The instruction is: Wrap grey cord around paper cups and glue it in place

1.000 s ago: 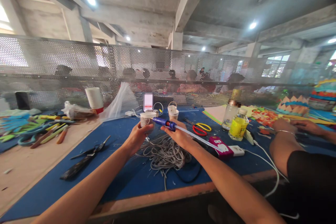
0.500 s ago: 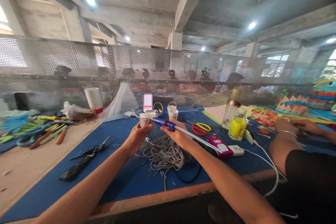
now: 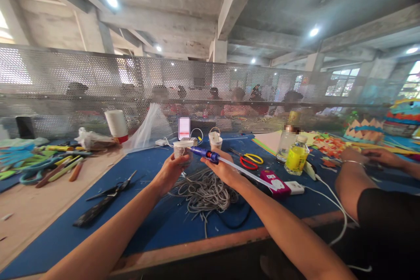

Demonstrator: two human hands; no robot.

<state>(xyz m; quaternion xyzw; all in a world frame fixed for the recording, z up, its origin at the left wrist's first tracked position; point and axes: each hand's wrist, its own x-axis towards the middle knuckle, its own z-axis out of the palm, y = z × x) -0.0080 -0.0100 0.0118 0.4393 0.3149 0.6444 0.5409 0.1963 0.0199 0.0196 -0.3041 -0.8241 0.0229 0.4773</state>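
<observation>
Blue felt-like tabletop (image 3: 154, 227); left hand (image 3: 170, 170) grips round paper cup (image 3: 182, 148), right hand (image 3: 223, 169) clasps slim blue-tipped glue gun (image 3: 210, 155).

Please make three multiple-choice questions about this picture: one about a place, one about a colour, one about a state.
1. Where does the coil of grey cord lie?
A. on the blue mat, just below the two hands
B. on the bare wood at the far left
C. on top of the stack of cups

2. What colour is the liquid in the small bottle?
A. red
B. yellow
C. blue

3. What is the left hand doing?
A. lying flat and open on the mat
B. gripping the black scissors
C. closed around a small white cup

Answers: 1 A, the cord sits on the blue mat under the hands. 2 B, the bottle shows yellow. 3 C, its fingers wrap the white cup, while the right hand holds a blue glue gun.
</observation>
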